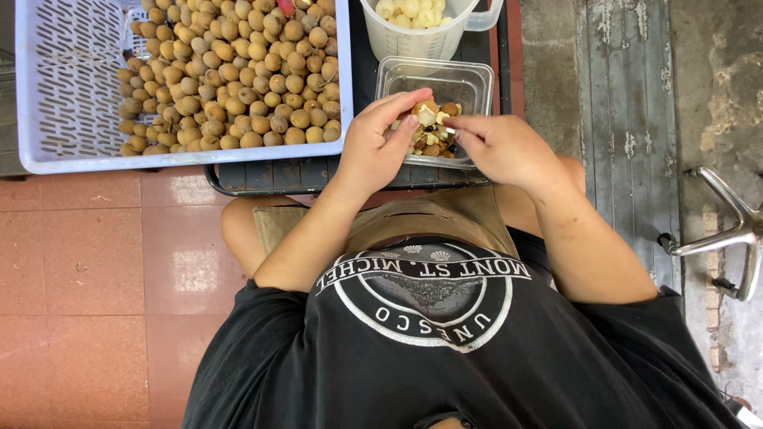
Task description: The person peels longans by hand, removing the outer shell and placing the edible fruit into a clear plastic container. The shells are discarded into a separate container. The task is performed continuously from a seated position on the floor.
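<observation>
Grasping one brown fruit [427, 111] in both hands' grip, left hand [380, 147] and right hand [501, 147] hover over a clear tub [433, 79].

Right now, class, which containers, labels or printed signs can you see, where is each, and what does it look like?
Crate: top left, pale blue plastic mesh, heaped with brown round fruit.
Jug: top centre, clear, round, holding peeled white fruit.
Tub: beyond both hands, clear, rectangular, holding shells and scraps.
Shirt print: on the black shirt, round white emblem ringed with lettering.
</observation>
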